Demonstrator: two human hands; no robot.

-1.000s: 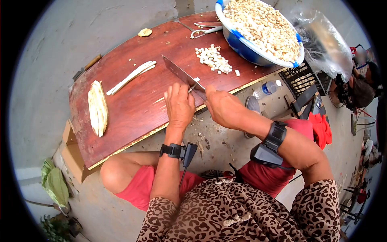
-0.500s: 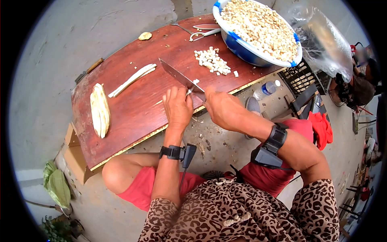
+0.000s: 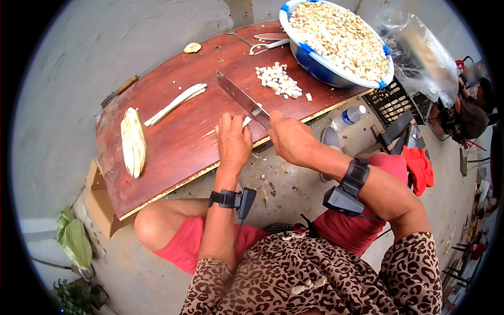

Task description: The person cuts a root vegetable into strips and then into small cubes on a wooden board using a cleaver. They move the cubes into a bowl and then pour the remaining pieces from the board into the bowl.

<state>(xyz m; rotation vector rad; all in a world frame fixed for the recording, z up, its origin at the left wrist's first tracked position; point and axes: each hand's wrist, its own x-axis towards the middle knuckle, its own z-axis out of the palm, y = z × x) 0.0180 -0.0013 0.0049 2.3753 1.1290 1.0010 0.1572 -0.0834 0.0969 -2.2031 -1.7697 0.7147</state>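
Note:
My left hand (image 3: 232, 140) presses down near the table's front edge, its fingers curled over a pale vegetable strip (image 3: 246, 121) whose cut end sticks out toward the knife. My right hand (image 3: 290, 139) grips the handle of a wide-bladed kitchen knife (image 3: 239, 94). The blade points away to the upper left, just right of the strip and apart from it. Small diced pieces (image 3: 278, 81) lie in a loose pile beyond the blade. Farther left are long cut strips (image 3: 176, 104) and a thick peeled piece (image 3: 132, 144) with lengthwise cuts.
A blue-and-white basin (image 3: 316, 64) heaped with dice stands at the table's (image 3: 178, 152) far right. Beside it lie a peeler (image 3: 269, 46) and a small knife (image 3: 271, 37). Another wooden-handled tool (image 3: 119, 91) rests at the left edge. A water bottle (image 3: 348, 116) stands below.
My right hand has shifted the knife slightly right, away from the strip. More of the strip's pale end now shows past my left fingers. The whole view has shifted a little.

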